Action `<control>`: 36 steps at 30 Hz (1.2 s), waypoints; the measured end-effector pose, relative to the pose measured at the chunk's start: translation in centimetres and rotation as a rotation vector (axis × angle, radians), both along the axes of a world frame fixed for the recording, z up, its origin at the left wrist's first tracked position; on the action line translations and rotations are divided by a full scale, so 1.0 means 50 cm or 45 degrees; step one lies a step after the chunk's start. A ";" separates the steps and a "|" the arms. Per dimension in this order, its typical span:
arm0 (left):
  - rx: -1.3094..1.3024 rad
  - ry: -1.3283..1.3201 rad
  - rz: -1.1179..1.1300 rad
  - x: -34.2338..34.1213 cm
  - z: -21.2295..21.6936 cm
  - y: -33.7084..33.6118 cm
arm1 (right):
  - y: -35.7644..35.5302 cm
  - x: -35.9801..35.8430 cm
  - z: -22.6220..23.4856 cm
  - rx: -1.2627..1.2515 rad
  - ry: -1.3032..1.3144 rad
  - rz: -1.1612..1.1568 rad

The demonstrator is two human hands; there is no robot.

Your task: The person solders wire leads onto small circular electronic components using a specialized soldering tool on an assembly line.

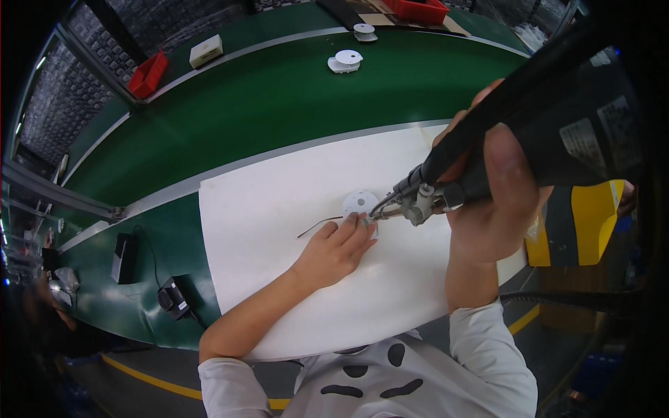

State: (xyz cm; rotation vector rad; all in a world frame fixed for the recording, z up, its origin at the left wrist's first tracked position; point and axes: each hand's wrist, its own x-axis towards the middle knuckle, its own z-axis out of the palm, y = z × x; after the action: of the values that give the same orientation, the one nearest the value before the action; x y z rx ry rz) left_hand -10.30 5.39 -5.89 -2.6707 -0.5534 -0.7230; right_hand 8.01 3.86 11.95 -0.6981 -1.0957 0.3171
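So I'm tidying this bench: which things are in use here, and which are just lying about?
In use:
left hand
right hand
black power tool
white round part
thin wire
white mat

Lying about:
white discs
red bins
white box
black adapter

**What the view withholds**

The right hand (488,202) covers most of the black tool's grip (557,118), whose rear runs out of sight at the dark right rim. The left hand (338,247) hides the near edge of the small white disc (359,203); the contact between the tool's metal tip (380,209) and the disc is too small to make out. The red bin (418,8) is cut by the top edge.
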 end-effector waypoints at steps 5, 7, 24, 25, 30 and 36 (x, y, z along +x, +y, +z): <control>0.029 0.002 0.005 0.003 0.001 -0.001 | 0.003 0.004 -0.004 0.005 -0.015 0.011; 0.032 0.005 0.010 0.004 0.001 -0.002 | 0.006 0.012 -0.007 0.024 -0.064 0.010; -0.142 -0.014 -0.246 0.013 0.027 0.001 | 0.000 0.089 -0.002 0.089 -0.100 -0.067; -0.143 -0.014 -0.243 0.012 0.027 0.003 | 0.005 0.093 0.000 0.150 -0.182 -0.096; -0.139 0.048 -0.191 0.014 0.025 0.000 | 0.012 0.052 0.001 0.066 0.007 -0.204; -0.147 0.027 -0.176 0.013 0.027 -0.002 | 0.003 0.011 0.006 0.011 0.009 -0.098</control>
State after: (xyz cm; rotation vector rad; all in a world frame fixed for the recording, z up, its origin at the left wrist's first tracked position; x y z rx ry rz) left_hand -9.67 5.30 -4.55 -2.8430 -0.4198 -0.7193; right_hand 8.55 4.02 12.28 -0.7293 -1.0603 0.2484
